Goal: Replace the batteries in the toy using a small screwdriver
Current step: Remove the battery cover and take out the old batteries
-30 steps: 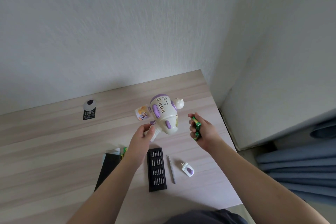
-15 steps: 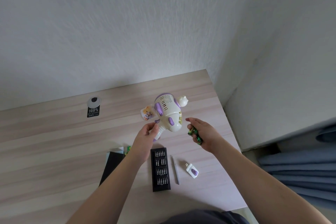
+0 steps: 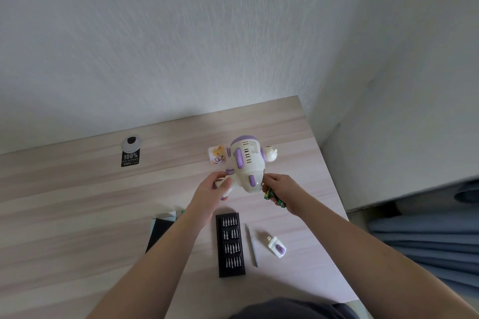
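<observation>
— Where's the toy [image 3: 246, 166] right now?

— Between the two hands, above the tabletop [image 3: 77, 189]. The left hand [image 3: 211, 193] has its fingers [image 3: 220, 185] curled round the toy's handle at the lower end; the white and purple body rises beyond them, away from the person.

— And the right hand [image 3: 281, 189]?

— Its fingers are curled round the green batteries [image 3: 274, 197], and its fingertips touch the toy's lower right side.

— The screwdriver?

— A thin grey screwdriver [image 3: 252, 246] lies flat on the tabletop, nearer the person than both sets of fingers, untouched. Just left of it sits the black bit case [image 3: 230, 245], open, bits showing. Just right of it lies a small white and purple cover [image 3: 277, 247].

— Anything else?

— A black box [image 3: 159, 233] under the left forearm, partly hidden. Far left of the fingers, a black label reading 100% [image 3: 130, 159] below a round grommet [image 3: 131, 143].
</observation>
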`<control>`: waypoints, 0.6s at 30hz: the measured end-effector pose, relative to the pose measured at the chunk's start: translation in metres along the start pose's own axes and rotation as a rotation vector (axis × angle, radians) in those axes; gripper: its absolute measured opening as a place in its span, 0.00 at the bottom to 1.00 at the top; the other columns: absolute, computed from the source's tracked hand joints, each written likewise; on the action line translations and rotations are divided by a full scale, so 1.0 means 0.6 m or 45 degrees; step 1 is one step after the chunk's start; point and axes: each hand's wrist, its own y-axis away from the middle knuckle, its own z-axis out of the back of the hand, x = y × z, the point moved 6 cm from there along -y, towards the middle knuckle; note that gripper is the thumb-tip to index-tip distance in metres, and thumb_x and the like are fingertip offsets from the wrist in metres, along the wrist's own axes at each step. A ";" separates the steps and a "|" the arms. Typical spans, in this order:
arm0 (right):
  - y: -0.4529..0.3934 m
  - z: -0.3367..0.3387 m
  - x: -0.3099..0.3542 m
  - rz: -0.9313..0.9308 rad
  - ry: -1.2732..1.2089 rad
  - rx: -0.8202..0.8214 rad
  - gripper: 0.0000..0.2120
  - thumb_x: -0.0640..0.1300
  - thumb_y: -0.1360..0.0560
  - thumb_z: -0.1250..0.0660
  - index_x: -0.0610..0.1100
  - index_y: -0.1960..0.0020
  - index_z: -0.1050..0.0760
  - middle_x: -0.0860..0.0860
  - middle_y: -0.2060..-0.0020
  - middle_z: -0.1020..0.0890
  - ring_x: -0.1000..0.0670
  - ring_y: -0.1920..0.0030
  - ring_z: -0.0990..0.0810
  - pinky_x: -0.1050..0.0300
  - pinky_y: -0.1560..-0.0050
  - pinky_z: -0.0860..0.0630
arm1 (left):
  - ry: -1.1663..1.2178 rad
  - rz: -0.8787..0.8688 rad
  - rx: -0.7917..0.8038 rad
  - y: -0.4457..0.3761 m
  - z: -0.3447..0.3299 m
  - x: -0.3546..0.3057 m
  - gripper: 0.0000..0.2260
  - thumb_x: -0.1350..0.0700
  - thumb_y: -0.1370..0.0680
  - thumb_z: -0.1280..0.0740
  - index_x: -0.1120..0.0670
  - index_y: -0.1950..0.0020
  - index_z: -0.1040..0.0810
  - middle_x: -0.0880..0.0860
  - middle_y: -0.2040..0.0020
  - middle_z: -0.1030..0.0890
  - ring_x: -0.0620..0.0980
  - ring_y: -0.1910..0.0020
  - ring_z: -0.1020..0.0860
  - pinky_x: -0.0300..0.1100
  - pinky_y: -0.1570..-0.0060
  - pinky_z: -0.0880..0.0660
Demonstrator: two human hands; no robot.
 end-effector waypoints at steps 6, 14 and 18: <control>-0.019 -0.004 -0.041 -0.077 -0.058 -0.069 0.14 0.49 0.23 0.34 0.37 0.51 0.20 0.50 0.67 0.23 0.53 0.76 0.33 0.60 0.72 0.41 | -0.226 -0.033 0.011 -0.038 -0.009 0.011 0.08 0.56 0.22 0.32 0.43 0.48 0.20 0.52 0.55 0.23 0.50 0.59 0.29 0.41 0.59 0.23; -0.028 -0.014 -0.052 -0.083 -0.111 -0.177 0.08 0.43 0.24 0.36 0.45 0.59 0.20 0.49 0.68 0.23 0.52 0.76 0.32 0.63 0.75 0.41 | -0.585 -0.112 -0.011 -0.074 -0.010 0.019 0.11 0.54 0.22 0.34 0.48 0.40 0.21 0.49 0.52 0.22 0.49 0.59 0.27 0.37 0.60 0.33; -0.028 -0.020 -0.050 -0.058 -0.093 -0.174 0.07 0.46 0.23 0.35 0.49 0.55 0.19 0.49 0.67 0.22 0.51 0.75 0.31 0.62 0.75 0.38 | -0.766 -0.097 -0.034 -0.084 0.004 0.034 0.11 0.50 0.23 0.34 0.45 0.40 0.22 0.58 0.49 0.23 0.58 0.50 0.25 0.46 0.49 0.29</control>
